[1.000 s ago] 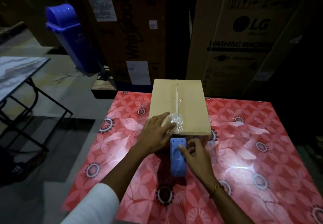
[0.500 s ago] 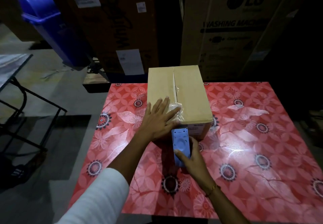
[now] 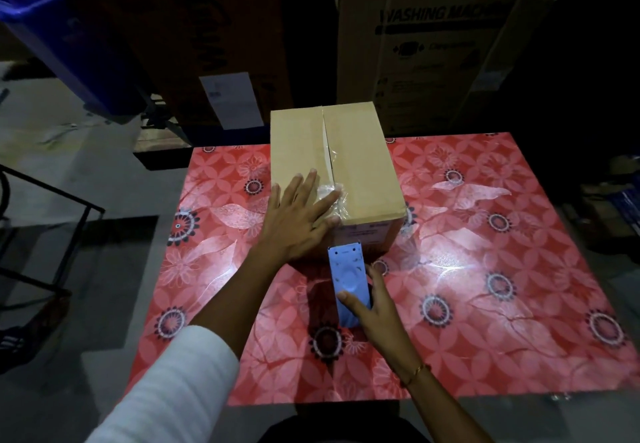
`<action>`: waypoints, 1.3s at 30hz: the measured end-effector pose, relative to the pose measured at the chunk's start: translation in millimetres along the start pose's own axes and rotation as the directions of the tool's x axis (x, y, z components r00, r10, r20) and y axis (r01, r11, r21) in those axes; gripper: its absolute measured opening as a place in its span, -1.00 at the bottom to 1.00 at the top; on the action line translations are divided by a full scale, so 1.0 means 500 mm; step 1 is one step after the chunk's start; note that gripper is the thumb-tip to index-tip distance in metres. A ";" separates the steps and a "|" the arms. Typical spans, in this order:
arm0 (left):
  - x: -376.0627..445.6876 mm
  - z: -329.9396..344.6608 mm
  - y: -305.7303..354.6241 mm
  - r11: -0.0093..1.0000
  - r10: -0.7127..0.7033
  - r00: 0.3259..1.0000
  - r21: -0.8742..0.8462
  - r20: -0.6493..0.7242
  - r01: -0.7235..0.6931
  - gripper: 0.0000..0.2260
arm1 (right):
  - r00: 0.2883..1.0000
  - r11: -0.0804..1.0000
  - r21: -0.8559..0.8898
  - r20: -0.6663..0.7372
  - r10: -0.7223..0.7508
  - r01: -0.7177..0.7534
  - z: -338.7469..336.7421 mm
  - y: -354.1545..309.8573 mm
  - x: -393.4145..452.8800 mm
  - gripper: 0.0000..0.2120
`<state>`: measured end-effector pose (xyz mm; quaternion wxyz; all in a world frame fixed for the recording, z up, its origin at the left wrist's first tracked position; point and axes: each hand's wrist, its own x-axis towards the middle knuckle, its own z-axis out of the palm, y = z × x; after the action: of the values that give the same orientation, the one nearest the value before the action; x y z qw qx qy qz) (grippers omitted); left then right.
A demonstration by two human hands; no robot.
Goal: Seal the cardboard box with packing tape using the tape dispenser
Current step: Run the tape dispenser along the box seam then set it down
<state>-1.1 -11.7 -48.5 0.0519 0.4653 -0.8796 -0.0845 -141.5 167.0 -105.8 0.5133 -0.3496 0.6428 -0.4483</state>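
A brown cardboard box [image 3: 360,162] stands at the far middle of a red flowered table [image 3: 485,269], its two top flaps meeting along a centre seam. Crinkled clear packing tape [image 3: 334,193] lies over the near end of that seam and down the front face. My left hand [image 3: 298,221] rests flat with spread fingers on the box's near left corner, fingertips touching the tape. My right hand [image 3: 369,307] grips a blue tape dispenser [image 3: 347,287] just in front of the box, its head against the lower front face.
Tall appliance cartons [image 3: 433,44] stand right behind the table. A blue bin [image 3: 52,37] leans at the far left. A black metal frame [image 3: 52,207] stands on the floor to the left. The table's near edge is close to my body.
My left hand has flattened and spread further onto the box top. The dispenser in my right hand has dropped a little lower along the box's front face.
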 end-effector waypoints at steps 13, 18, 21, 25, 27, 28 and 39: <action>0.000 -0.012 0.005 1.000 -0.004 0.997 0.006 0.077 0.003 -0.44 | 0.999 0.999 -0.031 -0.006 0.045 -0.045 0.003 0.000 -0.028 -0.49; -0.002 -0.009 0.001 0.996 0.035 0.994 0.084 0.101 -0.043 -0.17 | 0.999 0.988 -0.152 -0.038 0.009 -0.015 0.008 -0.032 -0.023 -0.59; -0.001 -0.006 -0.002 0.988 0.042 0.996 0.142 0.080 -0.053 -0.17 | 0.999 0.979 -0.202 -0.025 0.031 -0.036 0.007 -0.055 -0.017 -0.61; 0.000 -0.001 -0.002 0.986 0.047 0.997 0.156 0.060 -0.056 -0.16 | 0.997 0.973 -0.219 -0.019 0.074 -0.076 0.005 -0.069 -0.005 -0.64; -0.001 -0.003 -0.001 0.989 0.044 0.997 0.138 0.068 -0.053 -0.12 | 0.995 0.971 -0.216 -0.012 0.102 -0.102 0.005 -0.072 0.000 -0.57; -0.001 -0.005 0.000 0.990 0.043 0.996 0.132 0.074 -0.052 -0.10 | 0.993 0.971 -0.209 -0.007 0.114 -0.113 0.006 -0.073 0.002 -0.50; -0.004 -0.010 0.004 0.977 0.039 0.994 0.206 0.105 -0.060 -0.02 | 0.928 0.901 0.246 -0.012 0.373 -0.358 0.023 -0.056 0.002 -0.78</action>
<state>-0.9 -9.5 -43.3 -0.0393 0.4412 -0.8965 -0.0135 -130.8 153.7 -80.7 0.6075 -0.1452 0.6530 -0.4283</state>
